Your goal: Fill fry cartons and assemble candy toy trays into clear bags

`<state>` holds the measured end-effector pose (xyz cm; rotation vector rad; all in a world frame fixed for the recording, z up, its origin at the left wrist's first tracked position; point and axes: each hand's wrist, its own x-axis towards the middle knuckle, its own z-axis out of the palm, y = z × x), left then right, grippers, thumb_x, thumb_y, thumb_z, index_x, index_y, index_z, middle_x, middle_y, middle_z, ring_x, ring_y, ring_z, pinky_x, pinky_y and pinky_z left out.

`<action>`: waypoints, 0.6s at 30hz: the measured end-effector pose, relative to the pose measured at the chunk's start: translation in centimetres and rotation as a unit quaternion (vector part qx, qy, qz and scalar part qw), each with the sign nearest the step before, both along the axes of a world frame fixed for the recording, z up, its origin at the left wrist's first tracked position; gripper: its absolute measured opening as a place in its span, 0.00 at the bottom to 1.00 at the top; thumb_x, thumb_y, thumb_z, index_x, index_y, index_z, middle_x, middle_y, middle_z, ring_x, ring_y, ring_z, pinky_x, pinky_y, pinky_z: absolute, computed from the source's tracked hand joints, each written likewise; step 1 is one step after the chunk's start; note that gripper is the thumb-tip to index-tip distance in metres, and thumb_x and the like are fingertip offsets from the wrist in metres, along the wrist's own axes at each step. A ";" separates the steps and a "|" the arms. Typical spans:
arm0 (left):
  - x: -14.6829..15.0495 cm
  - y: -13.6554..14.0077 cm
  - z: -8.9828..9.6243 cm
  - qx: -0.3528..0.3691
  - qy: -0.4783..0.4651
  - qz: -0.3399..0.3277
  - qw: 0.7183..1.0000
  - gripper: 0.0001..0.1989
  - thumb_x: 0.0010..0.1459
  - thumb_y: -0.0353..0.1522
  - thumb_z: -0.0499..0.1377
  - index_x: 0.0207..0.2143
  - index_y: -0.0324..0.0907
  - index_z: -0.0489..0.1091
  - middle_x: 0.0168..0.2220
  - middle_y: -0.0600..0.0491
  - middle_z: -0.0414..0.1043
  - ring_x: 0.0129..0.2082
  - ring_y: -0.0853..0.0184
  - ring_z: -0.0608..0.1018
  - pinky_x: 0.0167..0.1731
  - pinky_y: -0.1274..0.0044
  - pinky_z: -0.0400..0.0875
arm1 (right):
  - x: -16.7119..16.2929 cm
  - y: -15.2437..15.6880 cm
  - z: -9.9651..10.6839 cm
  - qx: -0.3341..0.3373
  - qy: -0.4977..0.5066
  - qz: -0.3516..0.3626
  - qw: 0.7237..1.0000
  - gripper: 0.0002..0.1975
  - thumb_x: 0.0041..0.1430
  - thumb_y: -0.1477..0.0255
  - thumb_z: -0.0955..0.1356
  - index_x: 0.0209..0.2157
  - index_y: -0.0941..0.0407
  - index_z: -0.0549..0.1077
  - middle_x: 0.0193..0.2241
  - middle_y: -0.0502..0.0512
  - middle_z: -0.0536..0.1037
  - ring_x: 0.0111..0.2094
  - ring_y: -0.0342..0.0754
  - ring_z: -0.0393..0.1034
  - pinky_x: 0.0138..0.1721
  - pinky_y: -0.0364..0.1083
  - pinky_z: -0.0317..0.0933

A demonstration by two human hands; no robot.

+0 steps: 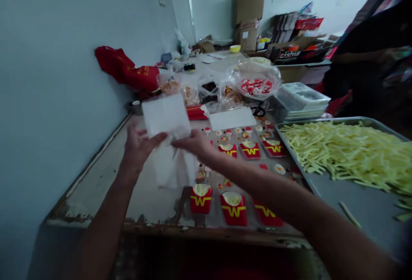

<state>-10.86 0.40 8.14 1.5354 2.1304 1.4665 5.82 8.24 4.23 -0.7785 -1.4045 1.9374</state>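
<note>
Tray (331,196) holds fries (350,151) (hands (137,147) pinch white sheets (165,114)).

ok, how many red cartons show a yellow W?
6: back-left carton, back-middle carton, back-right carton, front-left carton, front-middle carton, front-right carton (partly behind the right forearm). More could be hidden behind the forearm or white sheets.

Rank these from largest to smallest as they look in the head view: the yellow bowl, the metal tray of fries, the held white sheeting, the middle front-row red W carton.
1. Metal tray, partly out of frame
2. Held white sheeting, slightly blurred
3. Red W carton
4. Yellow bowl, farthest back
</note>
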 end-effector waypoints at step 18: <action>-11.1 -3.9 -13.8 -0.240 0.335 -0.002 0.911 0.19 0.64 0.33 0.49 0.50 0.41 0.76 0.43 0.42 0.70 0.44 0.56 0.71 0.45 0.69 0.65 | 7.3 -8.4 -3.9 0.512 -0.252 0.353 0.742 0.24 0.55 0.85 0.65 0.51 0.53 0.75 0.51 0.58 0.76 0.57 0.53 0.65 0.59 0.55 0.57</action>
